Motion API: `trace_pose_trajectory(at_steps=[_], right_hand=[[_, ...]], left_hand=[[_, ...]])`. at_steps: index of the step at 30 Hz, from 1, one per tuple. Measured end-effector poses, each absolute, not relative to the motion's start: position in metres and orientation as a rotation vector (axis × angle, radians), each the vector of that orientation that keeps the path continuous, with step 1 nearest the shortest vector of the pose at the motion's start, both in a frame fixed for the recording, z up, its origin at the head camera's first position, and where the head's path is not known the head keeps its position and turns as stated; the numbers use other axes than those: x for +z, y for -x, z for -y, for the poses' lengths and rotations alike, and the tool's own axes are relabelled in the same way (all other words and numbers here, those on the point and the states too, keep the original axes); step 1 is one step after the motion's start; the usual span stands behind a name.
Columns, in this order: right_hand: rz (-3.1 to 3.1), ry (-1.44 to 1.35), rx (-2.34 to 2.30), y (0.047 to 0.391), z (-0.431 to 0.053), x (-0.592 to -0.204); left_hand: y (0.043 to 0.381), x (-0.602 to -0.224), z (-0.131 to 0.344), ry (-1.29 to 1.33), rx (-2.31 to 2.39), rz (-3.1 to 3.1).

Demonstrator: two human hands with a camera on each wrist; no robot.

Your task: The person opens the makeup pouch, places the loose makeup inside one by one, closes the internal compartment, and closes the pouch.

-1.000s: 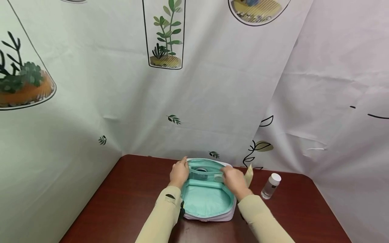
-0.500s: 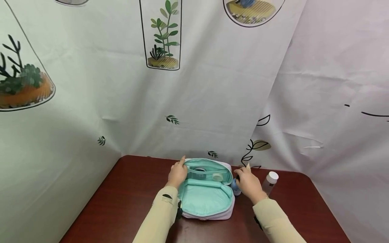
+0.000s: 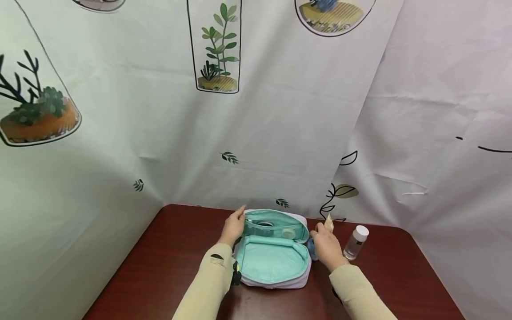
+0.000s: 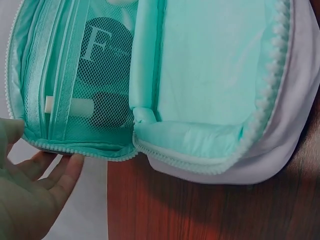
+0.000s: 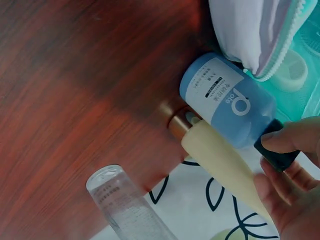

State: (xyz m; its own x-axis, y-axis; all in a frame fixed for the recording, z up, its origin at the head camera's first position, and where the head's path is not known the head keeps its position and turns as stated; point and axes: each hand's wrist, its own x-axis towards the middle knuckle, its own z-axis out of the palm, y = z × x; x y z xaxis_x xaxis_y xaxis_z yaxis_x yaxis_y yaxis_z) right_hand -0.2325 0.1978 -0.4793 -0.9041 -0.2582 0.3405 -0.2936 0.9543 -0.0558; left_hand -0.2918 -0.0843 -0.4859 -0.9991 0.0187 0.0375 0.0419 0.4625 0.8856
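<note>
Evidently the toiletry bag [image 3: 272, 262] is worked from both sides: open on the table [image 3: 180, 266], teal compartment near, raised lid with its mesh pocket [image 4: 65, 131] far.

Left hand [image 3: 233, 226] at the lid's left end — thumb on the inner side, fingers lightly bent behind, edge pinched between. Probably a steadying grip; the raised lid looks soft enough to sag.

Right hand [image 3: 327, 246] nearly closed, thumb and fingertips pinching the black cap [image 5: 277, 147] of a blue bottle [image 5: 227, 97]. Bottle is just right of the bag, near the lid's hinge; whether its base bears on the wood, cannot tell. The cap is likely the handiest hold, the body being hemmed in by bag and tube.

Mesh pocket contents: a round black case marked F [image 4: 105, 52], a small white-capped bottle [image 4: 92, 110], a round white lid [image 5: 290, 70].

Obstacles: cream tube [image 5: 215, 150], copper cap down, close on the blue bottle's far right, its upper end passing by the fingers — contact unclear. Bag's zippered wall lies between blue bottle and compartment. Clear bottle [image 3: 355, 243], white cap, upright farther right, apart from the hand. Printed cloth [image 3: 300, 111] hangs beyond the far table edge.
</note>
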Motion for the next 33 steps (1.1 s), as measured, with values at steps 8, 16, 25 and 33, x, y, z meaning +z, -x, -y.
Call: trace_pose_trajectory(at_steps=[8,16,25,33], right_hand=[[2.849,-0.418,0.102,0.232,-0.200,-0.472],[2.959,-0.380,0.167,0.227,-0.202,-0.447],[2.984,-0.432,0.427,0.230,-0.180,-0.403],[2.973,-0.645,0.887,0.224,-0.139,-0.420]], left_hand=[[0.290,-0.484,0.088,0.068,-1.549,2.646],[0.291,-0.482,0.092,0.107,-1.547,2.733],[0.293,-0.480,0.092,0.027,-1.297,2.833],[0.288,-0.471,0.090,0.043,-1.217,2.923]])
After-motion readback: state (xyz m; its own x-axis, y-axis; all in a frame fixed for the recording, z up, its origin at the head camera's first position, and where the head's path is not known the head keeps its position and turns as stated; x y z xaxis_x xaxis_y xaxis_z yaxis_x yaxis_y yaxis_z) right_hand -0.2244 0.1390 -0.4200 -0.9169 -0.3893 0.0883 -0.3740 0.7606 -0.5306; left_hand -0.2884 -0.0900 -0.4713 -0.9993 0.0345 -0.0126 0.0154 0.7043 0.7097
